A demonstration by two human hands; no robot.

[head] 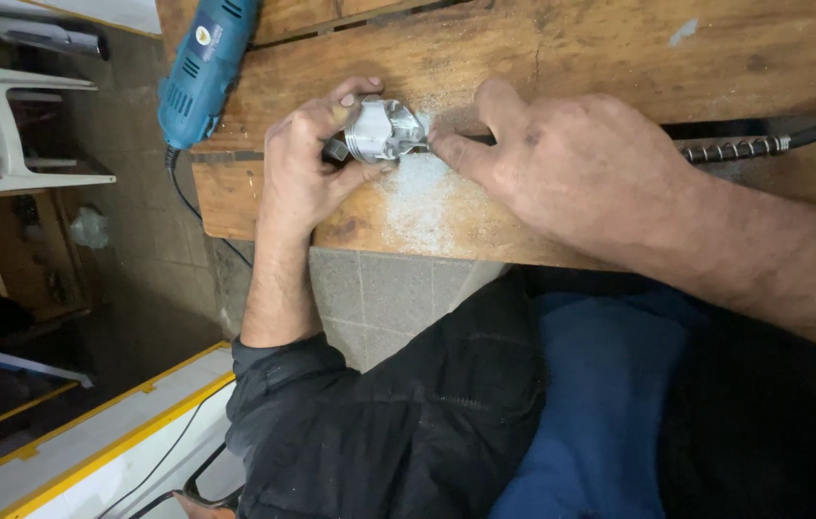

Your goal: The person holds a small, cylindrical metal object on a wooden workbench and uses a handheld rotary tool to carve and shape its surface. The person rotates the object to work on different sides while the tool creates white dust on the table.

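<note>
Upper centre of the frame, the left hand (307, 168) is gripping a shiny metal part (384, 128) against the wooden bench (619, 58). The right hand (562, 163) is pinching a flexible-shaft tool (735, 149) whose tip is touching the part, over pale dust (422, 202), while a blue power tool (206, 67) is lying upper left

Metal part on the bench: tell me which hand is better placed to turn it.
Left. The left hand already wraps the metal part in its grip; the right hand is occupied pinching the flexible-shaft tool against it.
</note>
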